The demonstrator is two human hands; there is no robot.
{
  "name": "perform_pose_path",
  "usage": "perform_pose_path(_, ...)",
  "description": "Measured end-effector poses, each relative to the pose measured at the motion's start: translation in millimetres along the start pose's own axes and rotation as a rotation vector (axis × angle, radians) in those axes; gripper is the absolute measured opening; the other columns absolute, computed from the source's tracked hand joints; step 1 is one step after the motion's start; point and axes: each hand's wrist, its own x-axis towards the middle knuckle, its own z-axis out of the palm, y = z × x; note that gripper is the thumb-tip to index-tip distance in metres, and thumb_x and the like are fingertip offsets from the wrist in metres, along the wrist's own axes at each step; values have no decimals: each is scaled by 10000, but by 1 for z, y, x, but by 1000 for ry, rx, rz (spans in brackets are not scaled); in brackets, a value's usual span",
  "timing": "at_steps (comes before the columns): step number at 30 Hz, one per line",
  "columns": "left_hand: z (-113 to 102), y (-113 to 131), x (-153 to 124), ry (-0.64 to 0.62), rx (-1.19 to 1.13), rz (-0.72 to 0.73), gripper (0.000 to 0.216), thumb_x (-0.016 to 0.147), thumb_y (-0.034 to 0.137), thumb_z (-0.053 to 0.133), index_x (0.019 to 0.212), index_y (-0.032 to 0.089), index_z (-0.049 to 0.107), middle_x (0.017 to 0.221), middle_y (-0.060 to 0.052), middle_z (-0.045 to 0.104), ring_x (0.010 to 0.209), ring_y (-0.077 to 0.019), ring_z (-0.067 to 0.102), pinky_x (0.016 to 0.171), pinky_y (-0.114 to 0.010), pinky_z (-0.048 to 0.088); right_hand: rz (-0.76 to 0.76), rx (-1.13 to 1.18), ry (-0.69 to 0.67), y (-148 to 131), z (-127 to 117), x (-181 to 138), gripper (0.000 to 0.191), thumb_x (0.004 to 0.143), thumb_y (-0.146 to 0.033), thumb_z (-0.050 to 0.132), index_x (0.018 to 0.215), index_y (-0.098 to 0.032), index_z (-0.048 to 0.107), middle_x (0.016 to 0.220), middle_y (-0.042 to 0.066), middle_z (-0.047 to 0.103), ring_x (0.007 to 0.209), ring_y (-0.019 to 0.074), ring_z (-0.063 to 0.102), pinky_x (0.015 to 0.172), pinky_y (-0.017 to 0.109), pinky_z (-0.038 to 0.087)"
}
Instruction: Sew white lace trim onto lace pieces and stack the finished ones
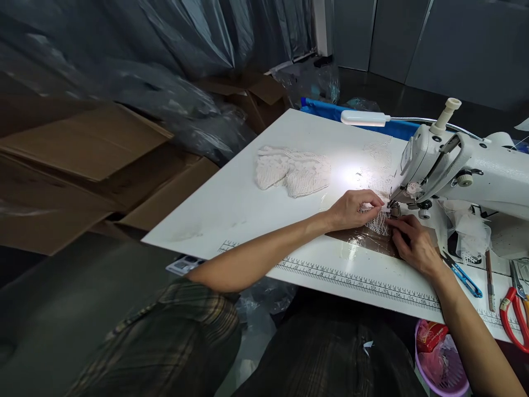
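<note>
A piece of white openwork lace fabric [378, 224] lies beneath the needle area of the white sewing machine [446, 160]. My left hand [357, 208] is closed in a pinch at the lace's upper side, on a small white strip [386, 209] beside the presser foot. From the right, my right hand [415, 243] rests with its index finger stretched to the lace's edge and its thumb apart. Its other fingers are partly hidden. Farther left on the table lies a gathered white knitted piece [295, 170]. More lace [378, 160] spreads behind the needle, under bright light.
A printed ruler [330, 273] runs along the front of the white table [248, 220]. Blue thread snips [465, 275], a brown pen-like tool [490, 281] and red-handled scissors [514, 309] lie at right. A purple basket [444, 380] stands below. Cardboard boxes [82, 149] fill the left.
</note>
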Motion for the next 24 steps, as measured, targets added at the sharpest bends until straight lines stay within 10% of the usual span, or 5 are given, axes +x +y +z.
perform_pose_path(16,7,-5,-8,-319,415,316,209,945,183,503,838,173,683,887,-33,750,741,-149,642,772,-330,468,-68,32,-208,-12,-19,2,296,909,-247,507,1050,-255,766,1036,103,652,947,227,647,852,404,574)
perform_pose_path(24,4,-5,-6,-186,413,398,253,971,165,500,808,152,693,935,-72,751,769,-135,660,777,-317,484,159,-18,-203,6,-31,21,333,895,-262,471,1103,-213,727,1048,78,732,856,212,684,780,354,564)
